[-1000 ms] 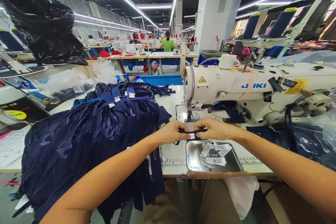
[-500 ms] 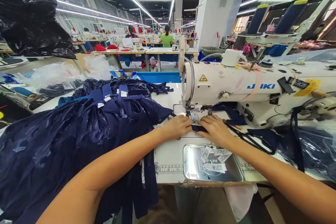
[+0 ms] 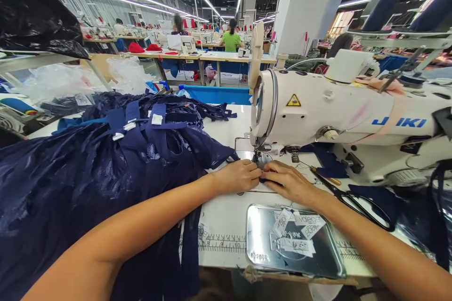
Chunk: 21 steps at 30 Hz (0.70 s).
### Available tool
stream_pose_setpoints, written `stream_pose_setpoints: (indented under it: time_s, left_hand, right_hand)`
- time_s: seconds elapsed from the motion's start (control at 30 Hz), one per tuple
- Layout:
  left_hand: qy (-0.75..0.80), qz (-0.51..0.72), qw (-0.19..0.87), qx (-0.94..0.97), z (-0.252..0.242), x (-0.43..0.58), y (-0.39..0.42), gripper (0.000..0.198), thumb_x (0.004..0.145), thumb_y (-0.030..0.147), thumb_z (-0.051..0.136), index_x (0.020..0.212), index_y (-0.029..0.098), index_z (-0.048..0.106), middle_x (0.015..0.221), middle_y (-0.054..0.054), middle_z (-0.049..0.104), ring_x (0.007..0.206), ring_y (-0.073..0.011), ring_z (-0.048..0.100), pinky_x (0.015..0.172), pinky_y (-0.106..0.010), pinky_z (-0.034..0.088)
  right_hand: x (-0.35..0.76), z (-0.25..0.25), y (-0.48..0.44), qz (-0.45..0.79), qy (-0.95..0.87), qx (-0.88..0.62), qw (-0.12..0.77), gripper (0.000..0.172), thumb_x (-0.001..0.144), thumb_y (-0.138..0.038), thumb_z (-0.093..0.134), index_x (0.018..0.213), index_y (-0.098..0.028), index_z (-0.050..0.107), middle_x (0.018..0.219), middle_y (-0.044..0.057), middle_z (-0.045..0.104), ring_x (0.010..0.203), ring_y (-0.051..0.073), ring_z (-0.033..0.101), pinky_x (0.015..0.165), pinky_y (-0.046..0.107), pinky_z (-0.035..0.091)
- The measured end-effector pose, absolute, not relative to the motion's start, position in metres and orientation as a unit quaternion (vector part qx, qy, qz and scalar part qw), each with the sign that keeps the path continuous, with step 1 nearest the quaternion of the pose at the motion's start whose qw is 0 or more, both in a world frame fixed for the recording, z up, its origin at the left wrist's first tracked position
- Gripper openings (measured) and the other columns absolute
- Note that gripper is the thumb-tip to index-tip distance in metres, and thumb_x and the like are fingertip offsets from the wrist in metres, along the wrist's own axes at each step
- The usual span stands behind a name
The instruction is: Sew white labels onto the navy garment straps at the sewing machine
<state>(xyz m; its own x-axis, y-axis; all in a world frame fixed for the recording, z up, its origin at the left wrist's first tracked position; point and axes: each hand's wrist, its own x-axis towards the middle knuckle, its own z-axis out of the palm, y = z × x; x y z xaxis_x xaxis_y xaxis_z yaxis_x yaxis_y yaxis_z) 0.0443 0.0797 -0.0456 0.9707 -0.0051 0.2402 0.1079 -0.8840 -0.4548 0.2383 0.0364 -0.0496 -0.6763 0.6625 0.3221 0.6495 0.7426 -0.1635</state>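
Both hands meet just in front of the needle of a white sewing machine (image 3: 289,113). My left hand (image 3: 238,176) has its fingers curled and pressed together at the edge of a piece of navy fabric (image 3: 263,180), mostly hidden by the hands. From the right, my right hand (image 3: 287,178) pinches the same piece, its fingertips nearly touching the left ones. A large heap of navy garments (image 3: 88,183) with white labels lies left of the left hand. Below the hands, a shiny metal tray (image 3: 259,240) carries several white printed labels (image 3: 298,246).
Black-handled scissors (image 3: 370,211) lie beside my right forearm, near navy scraps (image 3: 330,162). A printed ruler (image 3: 222,243) runs along the table's front edge. A black plastic bag (image 3: 35,14) hangs at upper left. Farther back, a person in green (image 3: 231,41) sits among other machines.
The view has moved closer to the machine and shifted, so the machine appears larger. My hands have drawn closer together, and less of the navy piece shows between them.
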Motion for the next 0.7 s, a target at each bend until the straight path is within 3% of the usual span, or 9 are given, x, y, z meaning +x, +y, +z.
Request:
stream_pose_setpoints:
  time_s: [0.7]
  left_hand:
    - [-0.023, -0.115, 0.242, -0.963, -0.0476, 0.0451, 0.0816, 0.027, 0.085, 0.009, 0.033, 0.073, 0.013, 0.057, 0.074, -0.006, 0.056, 0.067, -0.0142, 0.047, 0.061, -0.029, 0.033]
  right_hand:
    - [0.2458, -0.0556, 0.0307, -0.043, -0.926, -0.319, 0.198, 0.024, 0.086, -0.015, 0.038, 0.100, -0.013, 0.058, 0.095, 0.011, 0.058, 0.086, 0.019, 0.050, 0.072, 0.033, 0.047]
